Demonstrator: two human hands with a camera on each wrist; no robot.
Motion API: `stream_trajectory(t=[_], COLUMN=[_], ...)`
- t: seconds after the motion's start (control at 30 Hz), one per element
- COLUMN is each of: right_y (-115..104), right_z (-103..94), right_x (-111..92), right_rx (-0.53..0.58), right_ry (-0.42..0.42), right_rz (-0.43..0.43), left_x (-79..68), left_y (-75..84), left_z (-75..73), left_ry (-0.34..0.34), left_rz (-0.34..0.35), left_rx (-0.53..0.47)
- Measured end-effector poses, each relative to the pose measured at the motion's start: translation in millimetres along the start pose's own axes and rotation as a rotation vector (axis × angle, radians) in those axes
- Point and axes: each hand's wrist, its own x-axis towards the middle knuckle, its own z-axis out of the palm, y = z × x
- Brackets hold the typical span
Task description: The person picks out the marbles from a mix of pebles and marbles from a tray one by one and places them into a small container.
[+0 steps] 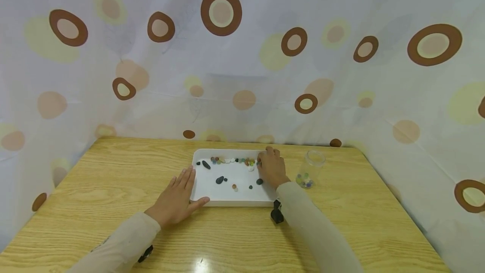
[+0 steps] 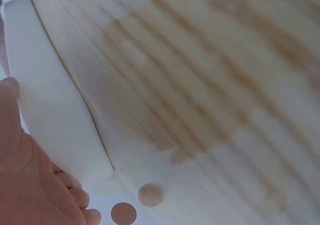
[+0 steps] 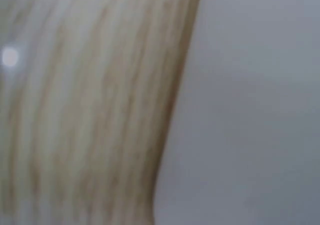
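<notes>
Head view: outstretched left hand (image 1: 176,200) touches tray (image 1: 212,189); right hand (image 1: 273,168) hides its grip, so I cannot tell.

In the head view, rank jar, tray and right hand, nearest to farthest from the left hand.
1. Tray: its left end meets the left hand.
2. Right hand: at the tray's right end.
3. Jar: right of the tray.

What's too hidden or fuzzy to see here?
Head view: anything the right hand holds, hidden by the hand itself.
Head view: how many marbles the clear jar holds, too small.
Left wrist view: part of the left hand, cut by the edge.
Right wrist view: tabletop grain, blurred.
</notes>
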Motion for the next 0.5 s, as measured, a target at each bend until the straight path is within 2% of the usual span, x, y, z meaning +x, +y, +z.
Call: stream_trajectory(t=[0.23, 0.4, 0.5], right_y=[1.6, 5.5, 10.0], right_z=[-13.0, -32.8, -42.8], right_x=[-6.7, -18.9, -27.3], right_rx=[-0.022, -0.017, -0.069], right_ry=[0.014, 0.101, 0.156], right_rz=[-0.052, -0.113, -0.165], left_x=[-0.3, 0.1, 0.0], left_y=[0.7, 0.9, 0.7], left_z=[-0.6, 0.0, 0.7], left_ry=[0.001, 0.012, 0.01], left_rz=[0.002, 0.002, -0.001], left_rx=[-0.007, -0.006, 0.001])
